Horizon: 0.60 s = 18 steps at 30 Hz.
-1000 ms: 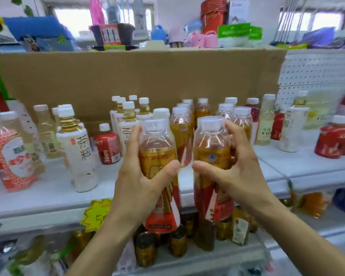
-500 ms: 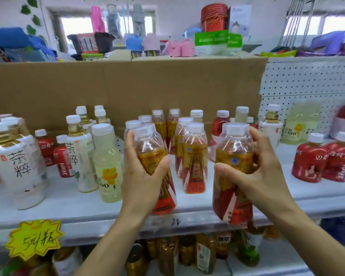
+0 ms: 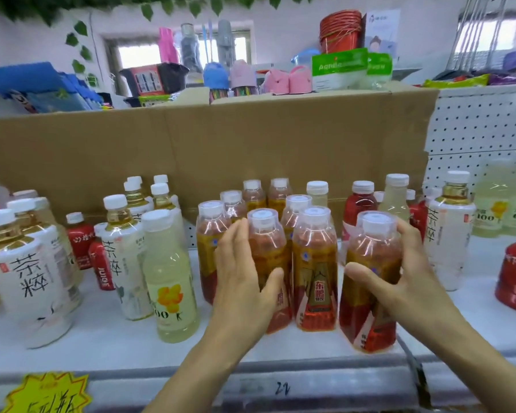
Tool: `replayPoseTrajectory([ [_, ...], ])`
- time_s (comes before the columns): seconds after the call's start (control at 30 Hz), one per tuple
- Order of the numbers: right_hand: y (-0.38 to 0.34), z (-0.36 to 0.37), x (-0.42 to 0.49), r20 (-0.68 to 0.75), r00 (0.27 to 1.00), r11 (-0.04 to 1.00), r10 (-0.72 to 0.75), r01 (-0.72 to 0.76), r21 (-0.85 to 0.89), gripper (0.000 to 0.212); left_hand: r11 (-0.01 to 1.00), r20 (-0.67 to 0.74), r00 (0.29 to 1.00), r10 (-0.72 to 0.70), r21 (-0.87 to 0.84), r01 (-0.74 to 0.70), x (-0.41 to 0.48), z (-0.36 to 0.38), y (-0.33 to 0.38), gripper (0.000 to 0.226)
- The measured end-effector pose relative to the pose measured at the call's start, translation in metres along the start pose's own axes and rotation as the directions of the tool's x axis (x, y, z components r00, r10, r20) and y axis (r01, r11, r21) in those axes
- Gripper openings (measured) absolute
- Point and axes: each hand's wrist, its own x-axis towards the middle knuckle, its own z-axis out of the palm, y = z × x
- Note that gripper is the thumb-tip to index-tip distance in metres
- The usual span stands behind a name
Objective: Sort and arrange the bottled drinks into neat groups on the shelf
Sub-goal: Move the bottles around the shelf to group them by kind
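since both belong in one group, left hand (image 3: pixel 245 281) wraps thumb and fingers round the front amber bottle (image 3: pixel 265 234), upright on the shelf (image 3: pixel 280 350) against the matching amber bottles (image 3: pixel 315 263). right hand (image 3: pixel 399 278) grips the outer amber bottle (image 3: pixel 370 242) just right of them near the front edge, likely to close that gap.
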Motion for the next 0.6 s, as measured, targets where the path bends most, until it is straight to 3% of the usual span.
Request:
replayPoseTrajectory([
  [0.07, -0.011, -0.008, 0.004, 0.005, 0.997, 0.994, -0.077, 0.077, -0.082, 0.095, 0.961, -0.081, 0.983, 0.164, 0.238, -0.140, 0.014, -0.032, -0.001, 0.081],
  [0.13, -0.029, -0.013, 0.015, 0.079, 0.968, 0.945, -0.238, 0.249, -0.211, 0.101, 0.845, 0.023, 0.975, 0.220, 0.495, -0.203, 0.041, -0.063, -0.001, 0.084],
  [0.23, -0.059, -0.013, 0.036, 0.331, 0.887, 0.778, -0.321, 0.446, -0.442, 0.099, 0.638, 0.308, 0.949, -0.069, 0.745, -0.196, 0.092, -0.088, 0.001, 0.091],
  [0.3, -0.075, -0.006, 0.049, 0.502, 0.838, 0.584, -0.217, 0.523, -0.621, 0.093, 0.631, 0.419, 0.890, -0.182, 0.743, -0.221, 0.117, -0.090, 0.000, 0.080],
  [0.37, -0.081, -0.001, 0.057, 0.571, 0.818, 0.470, -0.070, 0.532, -0.704, 0.087, 0.658, 0.476, 0.860, -0.181, 0.709, -0.254, 0.135, -0.085, -0.005, 0.065],
  [0.6, -0.077, 0.008, 0.068, 0.603, 0.797, 0.457, -0.035, 0.550, -0.699, 0.070, 0.747, 0.565, 0.819, -0.103, 0.587, -0.311, 0.165, -0.063, -0.014, 0.054],
])
